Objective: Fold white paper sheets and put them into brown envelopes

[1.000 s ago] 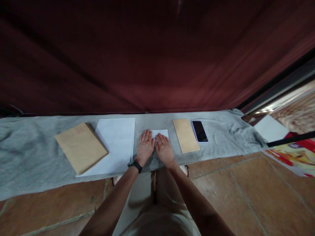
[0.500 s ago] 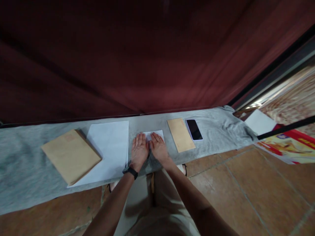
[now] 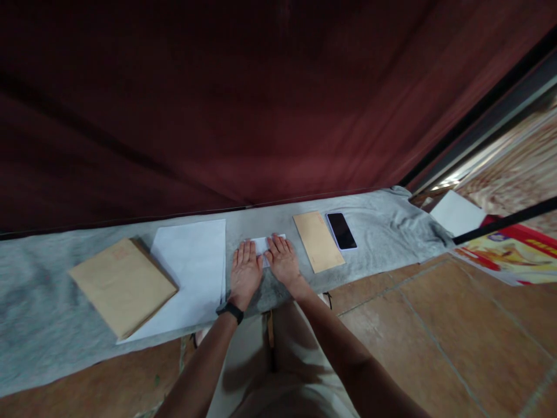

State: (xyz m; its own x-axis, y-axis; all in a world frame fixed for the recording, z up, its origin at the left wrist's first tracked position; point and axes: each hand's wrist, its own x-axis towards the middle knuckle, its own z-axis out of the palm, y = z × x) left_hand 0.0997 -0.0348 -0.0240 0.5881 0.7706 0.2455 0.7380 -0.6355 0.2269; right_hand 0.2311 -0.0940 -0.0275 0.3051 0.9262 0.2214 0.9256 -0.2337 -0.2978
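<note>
Head view: the fingers [image 3: 246, 252] of the left hand [image 3: 246, 280] and those of the right hand [image 3: 284, 262] lie extended and flat, palms down, pressing on a small white paper [image 3: 262, 246] rather than gripping it. This paper rests on the cloth between and beneath the two hands; it is probably folded, although the hands cover too much of it to be certain. A dark watch [image 3: 230, 311] encircles the left wrist. To the left are large white sheets [image 3: 195, 261], partly overlain by a slanted stack of brown envelopes [image 3: 124, 287]. To the right lies a single brown envelope [image 3: 319, 241], with a phone [image 3: 342, 231], screen upward, just beside it. Grey cloth [image 3: 43, 307] drapes the long, narrow counter. Beyond rises a dark red covering [image 3: 261, 116]; below extends a tiled floor [image 3: 391, 331].
</note>
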